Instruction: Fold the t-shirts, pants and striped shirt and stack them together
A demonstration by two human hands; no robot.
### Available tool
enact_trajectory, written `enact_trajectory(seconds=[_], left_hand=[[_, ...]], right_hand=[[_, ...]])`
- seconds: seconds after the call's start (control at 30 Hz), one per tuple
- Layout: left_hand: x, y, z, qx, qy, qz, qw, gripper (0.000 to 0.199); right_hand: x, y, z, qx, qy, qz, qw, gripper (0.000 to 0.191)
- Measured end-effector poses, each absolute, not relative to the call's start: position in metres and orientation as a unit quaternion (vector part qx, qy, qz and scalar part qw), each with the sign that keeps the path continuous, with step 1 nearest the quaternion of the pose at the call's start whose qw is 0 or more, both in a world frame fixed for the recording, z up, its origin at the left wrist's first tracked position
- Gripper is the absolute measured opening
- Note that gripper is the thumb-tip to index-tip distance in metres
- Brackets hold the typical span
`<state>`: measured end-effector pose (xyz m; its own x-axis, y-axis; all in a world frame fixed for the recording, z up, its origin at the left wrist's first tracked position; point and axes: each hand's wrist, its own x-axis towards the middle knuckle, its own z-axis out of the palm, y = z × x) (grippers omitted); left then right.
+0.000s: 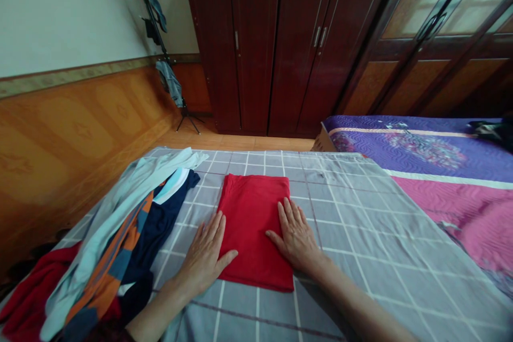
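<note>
A red cloth [254, 224], folded into a neat rectangle, lies flat on the grey checked bed cover [352, 224]. My left hand [208, 254] rests along its left edge, palm down, with the thumb over the red fabric. On the opposite edge lies my right hand [294, 232], fingers stretched out and thumb pointing inward across the cloth. Neither hand grips anything. Left of my left hand is a loose pile of clothes, with a pale mint garment [108, 214], an orange and blue one [120, 262], a navy one [154, 230] and a red one [38, 283].
Beyond the bed stand a dark red wardrobe [256, 64] and, at the back left, a coat rack [154, 18] with items hanging on it. To the right is another bed with a purple and pink cover [449, 160]. An orange panelled wall [80, 133] runs along the left.
</note>
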<state>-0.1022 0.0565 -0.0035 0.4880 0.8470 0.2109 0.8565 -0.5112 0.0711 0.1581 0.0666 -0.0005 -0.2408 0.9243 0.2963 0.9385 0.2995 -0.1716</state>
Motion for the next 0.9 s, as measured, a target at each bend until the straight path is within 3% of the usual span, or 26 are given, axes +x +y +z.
enact_trajectory(seconds=[0.2,0.43,0.67,0.9], left_hand=[[-0.100,0.034,-0.007,-0.881,-0.460,-0.103,0.046,0.074],[-0.151,0.043,-0.010,-0.860,-0.505,-0.067,-0.001,0.064],[-0.123,0.125,0.028,-0.795,-0.588,-0.084,-0.128,0.067],[-0.065,0.217,0.025,-0.804,-0.579,-0.101,-0.092,0.067]], right_hand=[[0.142,0.009,0.011,-0.438,-0.887,0.017,0.149,0.081],[0.198,-0.018,-0.011,-0.535,-0.831,-0.032,0.150,0.079],[0.191,-0.024,0.002,-0.640,-0.743,0.061,0.187,0.039],[0.167,-0.019,0.018,-0.665,-0.703,0.135,0.213,0.009]])
